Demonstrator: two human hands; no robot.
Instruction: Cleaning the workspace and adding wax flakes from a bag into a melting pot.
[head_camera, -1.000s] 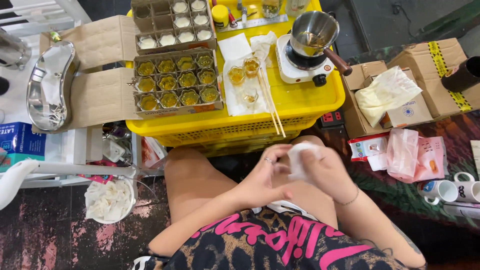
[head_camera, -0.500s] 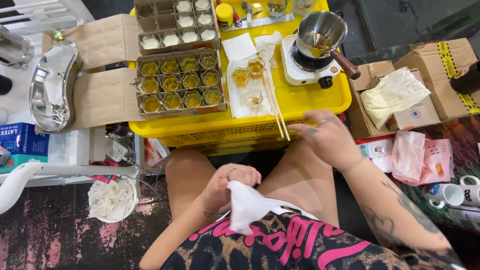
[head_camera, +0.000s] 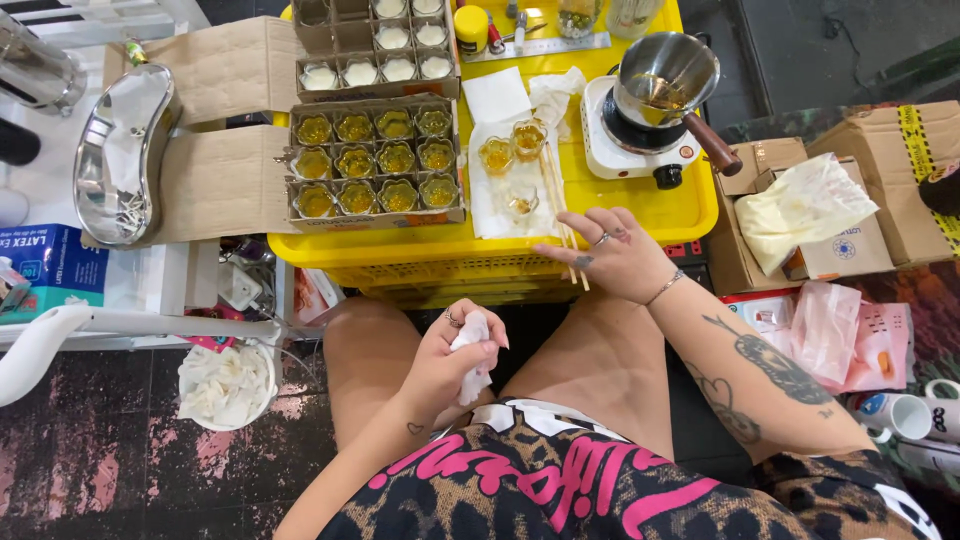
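My left hand (head_camera: 448, 360) rests over my lap and is shut on a crumpled white tissue (head_camera: 474, 342). My right hand (head_camera: 612, 252) lies with fingers spread on the front edge of a yellow crate (head_camera: 640, 212), beside the lower ends of two wooden sticks (head_camera: 553, 190); it holds nothing. Just above it, three small glass cups (head_camera: 512, 152) stand on a white paper towel. To their left, a cardboard box (head_camera: 376, 162) holds several cups of amber liquid. A second box (head_camera: 378, 62) behind it holds cups with white filling.
A steel pot sits on a white hot plate (head_camera: 640, 140) at the crate's right. A metal kidney tray (head_camera: 125, 150) and blue glove box (head_camera: 45, 262) lie left, a tissue-filled white tub (head_camera: 226, 385) below. Cardboard boxes (head_camera: 825, 215), pink bags (head_camera: 840, 330) and mugs (head_camera: 915, 412) crowd the right.
Both hands were together on the tissue. My right hand let go and reached up to the crate's front edge; my left hand kept the tissue and bunched it over my lap.
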